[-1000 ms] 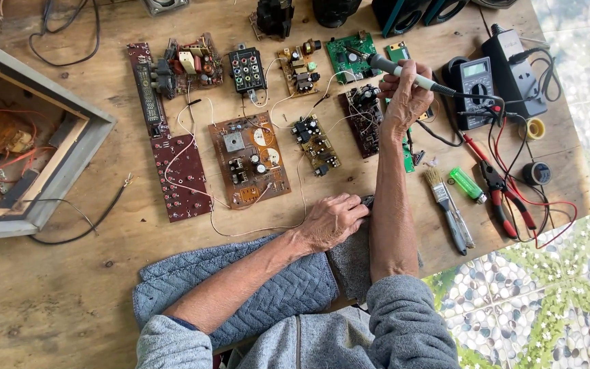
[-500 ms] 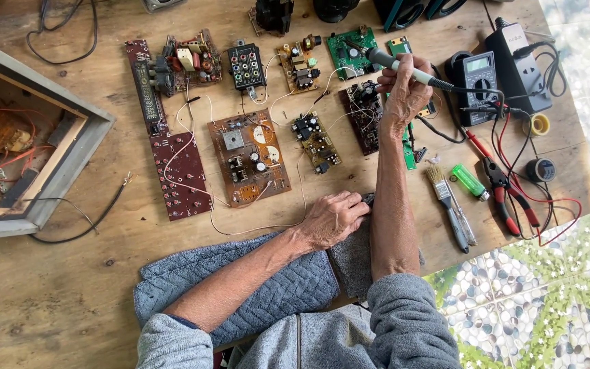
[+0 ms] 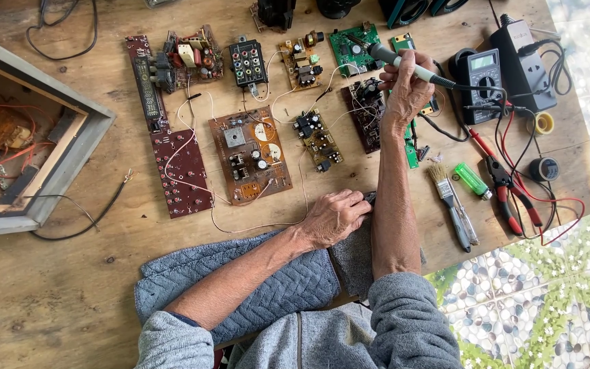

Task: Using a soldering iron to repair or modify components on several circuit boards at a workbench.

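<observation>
My right hand (image 3: 405,85) grips a grey soldering iron (image 3: 394,58), its tip pointing left over a green circuit board (image 3: 355,48) at the far side of the wooden table (image 3: 69,287). Just below the hand lies a dark board with black parts (image 3: 365,113). My left hand (image 3: 334,217) rests fingers curled on a grey quilted cloth (image 3: 274,290) at the near edge, touching a small dark object under the fingertips. A thin white wire (image 3: 254,225) runs from that hand toward the brown circuit board (image 3: 250,154).
Several more boards lie across the table, including a dark red one (image 3: 182,171). An open wooden box with wiring (image 3: 15,137) sits left. Right: a multimeter (image 3: 481,72), black power adapter (image 3: 524,61), paintbrush (image 3: 448,195), green lighter (image 3: 471,180), red-handled pliers (image 3: 503,184), tape rolls (image 3: 545,123).
My right hand has shifted the soldering iron slightly left and farther out, toward the green board. My left hand stays on the cloth.
</observation>
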